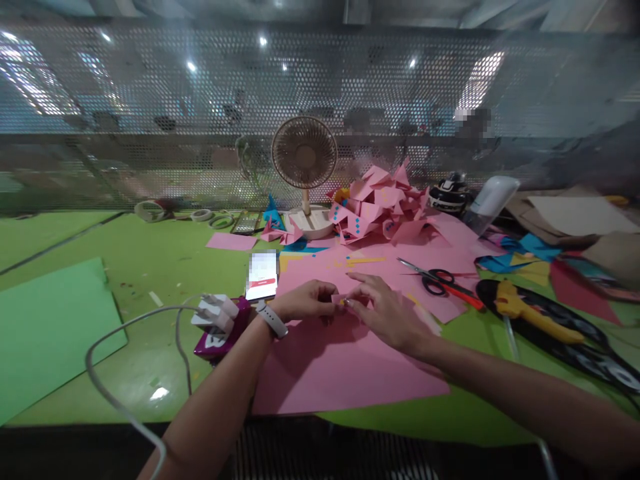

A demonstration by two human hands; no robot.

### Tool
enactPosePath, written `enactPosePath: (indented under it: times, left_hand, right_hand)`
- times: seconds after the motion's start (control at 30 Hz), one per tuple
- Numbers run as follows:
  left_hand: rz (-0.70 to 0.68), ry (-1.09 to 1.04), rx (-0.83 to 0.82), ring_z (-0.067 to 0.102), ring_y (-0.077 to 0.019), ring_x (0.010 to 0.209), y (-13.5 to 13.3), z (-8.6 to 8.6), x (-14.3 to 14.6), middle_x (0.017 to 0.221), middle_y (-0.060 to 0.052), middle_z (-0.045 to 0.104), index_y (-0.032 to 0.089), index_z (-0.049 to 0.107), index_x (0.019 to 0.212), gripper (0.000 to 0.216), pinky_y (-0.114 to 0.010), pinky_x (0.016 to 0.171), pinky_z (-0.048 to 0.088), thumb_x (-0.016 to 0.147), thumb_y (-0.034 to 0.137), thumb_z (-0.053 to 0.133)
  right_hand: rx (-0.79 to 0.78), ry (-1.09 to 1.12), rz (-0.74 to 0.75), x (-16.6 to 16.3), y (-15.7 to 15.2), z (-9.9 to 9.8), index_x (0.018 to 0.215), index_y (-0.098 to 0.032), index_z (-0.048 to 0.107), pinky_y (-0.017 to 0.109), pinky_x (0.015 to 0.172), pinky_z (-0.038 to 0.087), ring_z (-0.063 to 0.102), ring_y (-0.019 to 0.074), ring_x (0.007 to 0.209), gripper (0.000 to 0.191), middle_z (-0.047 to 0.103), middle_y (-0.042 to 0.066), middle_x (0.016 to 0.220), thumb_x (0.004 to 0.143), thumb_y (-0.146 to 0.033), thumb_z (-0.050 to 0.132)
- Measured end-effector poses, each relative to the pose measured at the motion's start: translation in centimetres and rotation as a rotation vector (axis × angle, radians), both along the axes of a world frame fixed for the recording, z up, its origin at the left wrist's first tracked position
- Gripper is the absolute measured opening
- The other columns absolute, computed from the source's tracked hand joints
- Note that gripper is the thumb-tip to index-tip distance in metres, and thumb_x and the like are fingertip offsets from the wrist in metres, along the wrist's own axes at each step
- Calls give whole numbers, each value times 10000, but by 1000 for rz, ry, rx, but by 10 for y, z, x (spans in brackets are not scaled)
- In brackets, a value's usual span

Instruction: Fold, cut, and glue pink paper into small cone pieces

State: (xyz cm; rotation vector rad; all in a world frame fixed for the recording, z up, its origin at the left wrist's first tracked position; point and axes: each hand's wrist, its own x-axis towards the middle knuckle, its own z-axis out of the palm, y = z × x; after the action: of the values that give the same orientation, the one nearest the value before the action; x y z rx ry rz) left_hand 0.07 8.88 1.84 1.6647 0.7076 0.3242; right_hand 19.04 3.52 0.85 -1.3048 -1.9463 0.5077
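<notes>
Over a large sheet of pink paper [345, 370], both of my hands meet at a small pink paper piece [340, 299] with a bit of yellow on it. My left hand [313, 301], with a pale watch strap [273, 319] at the wrist, pinches the piece from the left. On its right side, the thumb and index finger of my right hand [383, 310] close on the same piece, its other fingers loosely extended. Thin yellow paper strips [367, 260] lie just beyond my hands. Black-handled scissors [434, 279] rest open to the right.
A lit phone [262, 275] and a white charger [216, 313] with a cable sit left. Behind stand a small fan [305, 157] and a heap of folded pink paper [383, 203]. A yellow glue gun [537, 313] lies right on a black holder. Green paper [60, 327] covers the far left.
</notes>
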Motion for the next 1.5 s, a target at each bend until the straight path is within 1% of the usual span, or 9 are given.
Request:
enactPosePath:
  times: [0.13,0.37,0.73,0.9,1.0,1.07,1.2,1.3,1.5]
  left_hand:
    - [15,-25,-22,568,-107,532,0,-1,1,590,15,571,145,537,735,310,-222,521,434,750,437,639]
    - [16,-27,-38,574,-111,529,1,1,2,580,12,577,143,541,741,339,-224,522,436,765,473,612]
    - [31,-22,-23,563,-109,523,-1,2,4,580,14,571,149,544,727,354,-219,511,406,775,497,588]
    - [14,-25,-12,561,-105,523,-1,2,3,575,9,573,149,544,714,342,-210,508,397,786,481,581]
    - [6,-31,-26,563,-105,524,-1,3,2,581,9,576,152,535,710,313,-209,509,404,787,449,594]
    - [2,-32,-37,568,-107,524,-1,3,2,589,10,580,152,538,718,290,-212,510,412,773,427,615]
    - [18,-38,-71,568,-110,514,-1,5,2,582,15,574,145,555,738,262,-222,517,432,751,394,636]
    - [43,-48,-79,568,-116,507,-2,6,2,560,13,577,145,545,720,245,-227,524,438,747,372,633]
    - [74,-19,40,520,-98,478,-1,1,5,528,21,547,147,540,712,301,-202,482,395,794,434,581]
  right_hand:
    - [44,0,-7,-1,-1,0,825,-219,644,443,992,331,426,236,1197,114,520,87,1272,827,-279,547]
    - [76,-93,-19,-3,-8,13,852,-208,643,456,991,326,452,236,1181,106,553,84,1238,825,-219,541]
    - [113,-153,-3,-2,-8,12,855,-195,616,470,1007,307,446,239,1185,82,564,101,1199,803,-180,555]
    - [71,-103,4,-2,-7,14,834,-176,588,427,994,349,452,238,1174,62,558,117,1162,776,-172,569]
    - [44,-68,-4,0,-3,16,882,-183,581,417,959,382,482,241,1136,126,554,110,1160,757,-197,596]
    - [-9,-22,14,3,3,16,938,-197,576,399,894,431,539,227,1046,194,588,87,1093,752,-236,612]
    - [-227,118,176,13,15,14,962,-213,569,303,671,506,607,176,830,208,634,39,933,781,-314,587]
    - [-334,224,231,18,21,11,1013,-220,549,250,568,499,615,173,834,235,633,45,960,802,-322,562]
    - [-302,242,229,19,24,8,1014,-212,550,268,657,500,613,172,868,226,636,41,936,803,-293,568]
